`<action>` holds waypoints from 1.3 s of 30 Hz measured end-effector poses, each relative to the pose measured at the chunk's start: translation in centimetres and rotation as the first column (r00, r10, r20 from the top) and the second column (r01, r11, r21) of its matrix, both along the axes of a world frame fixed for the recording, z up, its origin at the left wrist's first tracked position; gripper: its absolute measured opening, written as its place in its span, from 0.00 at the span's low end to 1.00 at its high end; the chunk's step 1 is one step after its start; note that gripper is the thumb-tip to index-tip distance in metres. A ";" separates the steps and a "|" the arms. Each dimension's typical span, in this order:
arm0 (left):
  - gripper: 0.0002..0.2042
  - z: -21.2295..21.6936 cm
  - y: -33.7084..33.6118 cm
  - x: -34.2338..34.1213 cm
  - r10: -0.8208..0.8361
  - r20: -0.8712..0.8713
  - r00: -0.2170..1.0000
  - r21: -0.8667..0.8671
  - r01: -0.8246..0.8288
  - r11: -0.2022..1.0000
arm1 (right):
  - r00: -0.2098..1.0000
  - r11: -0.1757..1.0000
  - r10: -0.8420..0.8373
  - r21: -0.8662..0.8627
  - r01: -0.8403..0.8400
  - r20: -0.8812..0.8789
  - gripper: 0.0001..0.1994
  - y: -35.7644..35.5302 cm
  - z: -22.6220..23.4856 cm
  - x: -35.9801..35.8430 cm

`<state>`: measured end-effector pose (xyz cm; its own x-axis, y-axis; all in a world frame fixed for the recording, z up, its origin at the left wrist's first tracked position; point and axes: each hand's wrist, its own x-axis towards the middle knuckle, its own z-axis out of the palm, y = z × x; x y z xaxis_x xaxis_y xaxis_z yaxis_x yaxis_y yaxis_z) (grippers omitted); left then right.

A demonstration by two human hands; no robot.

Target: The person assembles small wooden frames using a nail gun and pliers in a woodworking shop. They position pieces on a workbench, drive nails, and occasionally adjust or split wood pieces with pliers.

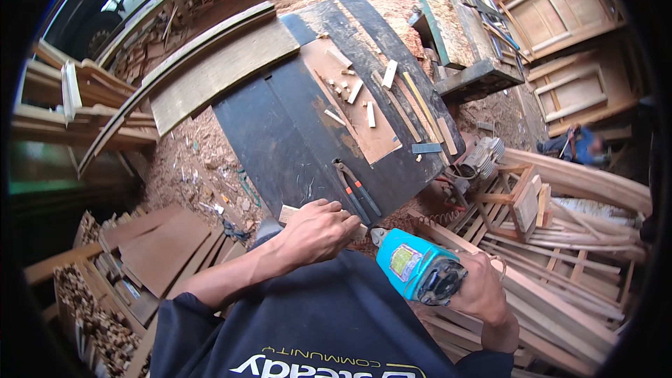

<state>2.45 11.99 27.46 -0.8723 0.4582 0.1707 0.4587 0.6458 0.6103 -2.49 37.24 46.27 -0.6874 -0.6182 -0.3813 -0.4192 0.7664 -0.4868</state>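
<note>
My right hand [481,287] is wrapped around the handle of a teal nail gun [407,262] with a black cap, held low in front of me. Its metal nose points up and left, beside one end of a small light wood piece [288,214]. That piece is under my left hand [323,229], whose fingers are closed over it near the table's front edge; most of the wood is hidden. Just beyond, pincers [355,190] with black and orange handles lie on the dark table [269,129].
Small wood blocks [371,114], strips and a blue-grey bar [427,148] lie on the table's right half. A long board [224,73] crosses its far left corner. A machine [483,154] and stacked timber [560,238] stand right; brown panels [161,245] lean left. Another person [577,145] is far right.
</note>
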 end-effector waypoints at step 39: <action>0.08 -0.3 0.5 0.6 0.057 -0.004 0.998 -0.023 -0.057 0.998 | 0.998 0.990 0.058 0.126 -0.061 0.031 0.21 -1.2 -0.7 0.1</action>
